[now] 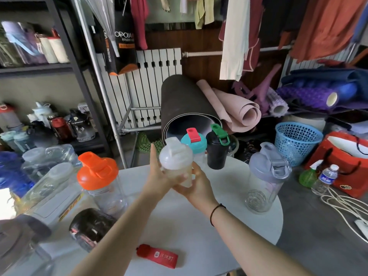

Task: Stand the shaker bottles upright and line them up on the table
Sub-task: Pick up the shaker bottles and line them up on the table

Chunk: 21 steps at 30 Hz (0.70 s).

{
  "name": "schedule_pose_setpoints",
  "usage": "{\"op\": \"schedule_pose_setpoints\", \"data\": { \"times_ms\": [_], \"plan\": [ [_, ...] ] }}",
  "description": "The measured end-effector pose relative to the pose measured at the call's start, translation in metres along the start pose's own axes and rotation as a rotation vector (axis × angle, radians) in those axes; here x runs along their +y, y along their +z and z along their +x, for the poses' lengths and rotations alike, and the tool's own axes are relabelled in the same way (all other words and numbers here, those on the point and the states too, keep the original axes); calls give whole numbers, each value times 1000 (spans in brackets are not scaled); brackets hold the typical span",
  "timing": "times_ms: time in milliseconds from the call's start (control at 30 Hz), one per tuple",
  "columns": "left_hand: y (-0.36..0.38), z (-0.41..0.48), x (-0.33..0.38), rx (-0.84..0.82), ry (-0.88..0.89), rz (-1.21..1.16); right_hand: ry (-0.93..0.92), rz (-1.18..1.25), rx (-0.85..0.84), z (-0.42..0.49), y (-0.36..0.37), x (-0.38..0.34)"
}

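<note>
Right now both hands meet on one white-lidded shaker bottle [176, 161] held above the middle of the white table [199, 226], roughly upright, tipped a little. Left hand [159, 177] is on the bottle's left side: palm against the clear body, thumb sticking up past the lid edge, the other fingers wrapped behind and mostly hidden. Right hand [196, 183] cups the lower body and base from the right and underneath, fingers curled closed round it; a dark band sits on that wrist. So the bottle is pinched between the two palms, lid well above all fingertips, base hidden in the right hand; cannot tell whether the base touches the table. Just behind it stands a teal-lidded shaker [194, 145] with a red flip cap, upright, and right beside that a black shaker [217, 148] with a green cap, upright, both at the far table edge. Further right, apart from the hands, a grey-lidded clear shaker [266, 176] stands upright with a wire ball inside. On the left an orange-lidded clear shaker [99, 182] stands upright, near the left forearm. Near-left, a dark bottle [91, 228] lies on its side on the table, partly behind the left forearm. More clear containers crowd the left edge, blurred. A red pouch [159, 255] lies flat at the near table edge between the forearms. Off the table to the right, a blue basket [296, 142] sits on the floor.
</note>
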<state>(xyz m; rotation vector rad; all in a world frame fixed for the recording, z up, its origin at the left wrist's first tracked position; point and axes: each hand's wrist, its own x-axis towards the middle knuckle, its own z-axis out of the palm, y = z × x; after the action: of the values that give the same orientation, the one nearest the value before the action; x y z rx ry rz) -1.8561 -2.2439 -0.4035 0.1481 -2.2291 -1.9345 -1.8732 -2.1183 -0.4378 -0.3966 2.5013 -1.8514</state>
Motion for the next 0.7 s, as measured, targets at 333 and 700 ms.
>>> {"op": "schedule_pose_setpoints", "data": {
  "times_ms": [333, 700],
  "plan": [
    [-18, 37, -46, 205, -105, 31, 188, 179, 376, 0, -18, 69],
    [-24, 81, -74, -53, -38, -147, 186, 130, 575, 83, -43, 101]
  ]
}}
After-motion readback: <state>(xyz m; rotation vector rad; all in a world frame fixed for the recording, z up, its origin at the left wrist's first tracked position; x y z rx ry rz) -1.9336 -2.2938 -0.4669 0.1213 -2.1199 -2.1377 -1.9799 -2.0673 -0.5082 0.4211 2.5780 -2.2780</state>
